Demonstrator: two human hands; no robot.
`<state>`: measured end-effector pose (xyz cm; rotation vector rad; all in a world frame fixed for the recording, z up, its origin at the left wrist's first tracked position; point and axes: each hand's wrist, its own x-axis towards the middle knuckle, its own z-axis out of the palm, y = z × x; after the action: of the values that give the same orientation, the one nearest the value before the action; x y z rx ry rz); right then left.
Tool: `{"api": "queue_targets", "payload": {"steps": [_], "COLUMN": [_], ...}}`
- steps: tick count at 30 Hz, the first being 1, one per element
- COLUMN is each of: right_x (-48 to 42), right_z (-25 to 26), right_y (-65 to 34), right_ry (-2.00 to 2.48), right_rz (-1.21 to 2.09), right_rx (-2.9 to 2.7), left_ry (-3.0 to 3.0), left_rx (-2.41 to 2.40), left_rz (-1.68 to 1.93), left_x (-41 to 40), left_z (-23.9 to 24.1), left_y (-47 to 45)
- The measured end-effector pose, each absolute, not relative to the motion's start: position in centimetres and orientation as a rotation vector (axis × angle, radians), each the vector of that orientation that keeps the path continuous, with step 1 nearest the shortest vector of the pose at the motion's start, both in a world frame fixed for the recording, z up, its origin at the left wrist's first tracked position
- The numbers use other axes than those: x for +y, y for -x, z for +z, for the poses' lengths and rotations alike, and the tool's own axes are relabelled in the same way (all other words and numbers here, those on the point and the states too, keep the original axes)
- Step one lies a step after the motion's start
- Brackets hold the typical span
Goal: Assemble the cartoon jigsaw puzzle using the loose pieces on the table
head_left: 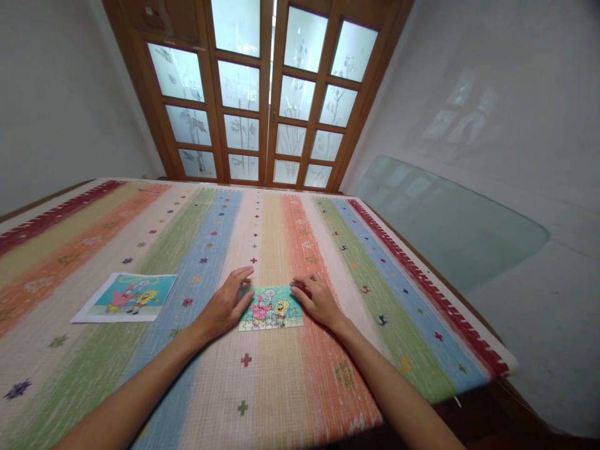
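Note:
A small jigsaw puzzle (270, 310) with cartoon figures lies flat on the striped cloth, its pieces joined into a rectangle. My left hand (230, 297) rests at its left edge, thumb over the upper left corner and fingers apart. At the upper right corner is my right hand (315, 296), its thumb and fingertips touching or just over the edge, fingers loosely curved and apart. Neither hand grips a piece that I can see. Off to the left lies a printed picture (131, 296) of the same cartoon scene on white paper.
The colourful striped cloth (244, 387) covers a large flat surface, whose near right edge drops off beside my right arm. Wooden doors (269, 119) with frosted panes stand beyond the far edge. A pale green glass panel (450, 219) is at the white wall on the right.

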<state>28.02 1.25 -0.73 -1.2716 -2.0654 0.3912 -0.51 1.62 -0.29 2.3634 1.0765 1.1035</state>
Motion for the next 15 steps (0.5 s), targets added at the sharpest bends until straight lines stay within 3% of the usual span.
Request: {"api": "queue_targets", "payload": {"steps": [15], "right_x": [1.0], "right_z": [-1.1], "right_y": [-28.4], "right_ry": [1.215], "right_rz": [0.499], "right_rx": [-1.981], "left_ry": [-2.599], "left_rx": [1.228], "left_rz": [1.28], "left_x": [2.0], "left_z": [0.8], "left_y": [3.5]}}
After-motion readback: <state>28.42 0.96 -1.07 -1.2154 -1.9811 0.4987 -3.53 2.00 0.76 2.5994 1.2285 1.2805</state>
